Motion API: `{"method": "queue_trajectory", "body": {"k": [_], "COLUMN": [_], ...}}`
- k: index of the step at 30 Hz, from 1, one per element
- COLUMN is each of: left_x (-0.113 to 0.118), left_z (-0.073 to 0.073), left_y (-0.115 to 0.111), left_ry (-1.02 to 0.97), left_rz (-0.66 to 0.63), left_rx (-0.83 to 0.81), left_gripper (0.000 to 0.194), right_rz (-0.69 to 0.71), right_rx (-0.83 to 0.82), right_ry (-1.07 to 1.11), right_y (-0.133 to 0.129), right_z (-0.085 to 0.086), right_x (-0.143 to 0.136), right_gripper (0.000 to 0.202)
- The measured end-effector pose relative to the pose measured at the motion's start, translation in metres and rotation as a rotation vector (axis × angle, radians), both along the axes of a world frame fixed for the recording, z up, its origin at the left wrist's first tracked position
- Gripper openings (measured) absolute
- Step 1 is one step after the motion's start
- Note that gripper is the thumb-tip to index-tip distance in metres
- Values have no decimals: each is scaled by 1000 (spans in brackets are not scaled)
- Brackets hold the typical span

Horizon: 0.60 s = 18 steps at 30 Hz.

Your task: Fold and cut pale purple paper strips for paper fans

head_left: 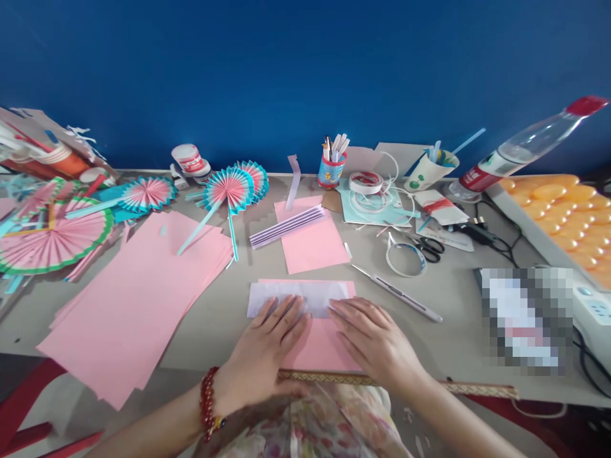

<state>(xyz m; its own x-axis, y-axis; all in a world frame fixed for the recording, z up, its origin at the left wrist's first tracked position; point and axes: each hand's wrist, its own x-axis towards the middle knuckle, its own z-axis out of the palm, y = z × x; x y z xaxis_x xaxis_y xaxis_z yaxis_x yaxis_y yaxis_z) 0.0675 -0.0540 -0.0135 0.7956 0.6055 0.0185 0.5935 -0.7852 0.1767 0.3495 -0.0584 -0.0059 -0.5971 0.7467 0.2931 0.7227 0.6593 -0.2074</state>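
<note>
A pale lavender paper strip (315, 294) lies across the upper part of a pink sheet (327, 350) at the table's front edge. My left hand (272, 346) rests flat on the strip's left part, fingers spread. On the right side, my right hand (377, 337) presses down on strip and sheet with its fingers stretched out. Pink shows as a thin band above the strip. Behind them, an accordion-folded lavender strip (287, 228) lies over another pink sheet (315, 251).
Pink sheets (128, 299) are stacked at left, beside folded paper fans (52, 235). A craft knife (405, 298), scissors (432, 247), tape roll (365, 183), pen cup (331, 170) and plastic bottle (529, 149) stand or lie right of centre. A patterned strip (477, 389) runs along the front edge.
</note>
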Motion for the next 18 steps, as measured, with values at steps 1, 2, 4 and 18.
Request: {"method": "queue_trajectory", "body": {"k": [1, 2, 4, 18], "left_x": [0, 0, 0, 2], "left_z": [1, 2, 4, 7], "left_y": [0, 0, 1, 0], "left_ry": [0, 2, 3, 27], "left_rz": [-1, -2, -4, 21], "left_rx": [2, 3, 5, -26], "left_gripper": [106, 106, 105, 102], "right_rz": [12, 8, -45, -68], "right_rx": [-4, -8, -32, -229], "right_ry": [-5, -4, 17, 166], "right_y": [2, 3, 5, 27], "right_z": [0, -1, -3, -1], "right_x": [-2, -3, 2, 30], "right_gripper": [33, 33, 32, 18]}}
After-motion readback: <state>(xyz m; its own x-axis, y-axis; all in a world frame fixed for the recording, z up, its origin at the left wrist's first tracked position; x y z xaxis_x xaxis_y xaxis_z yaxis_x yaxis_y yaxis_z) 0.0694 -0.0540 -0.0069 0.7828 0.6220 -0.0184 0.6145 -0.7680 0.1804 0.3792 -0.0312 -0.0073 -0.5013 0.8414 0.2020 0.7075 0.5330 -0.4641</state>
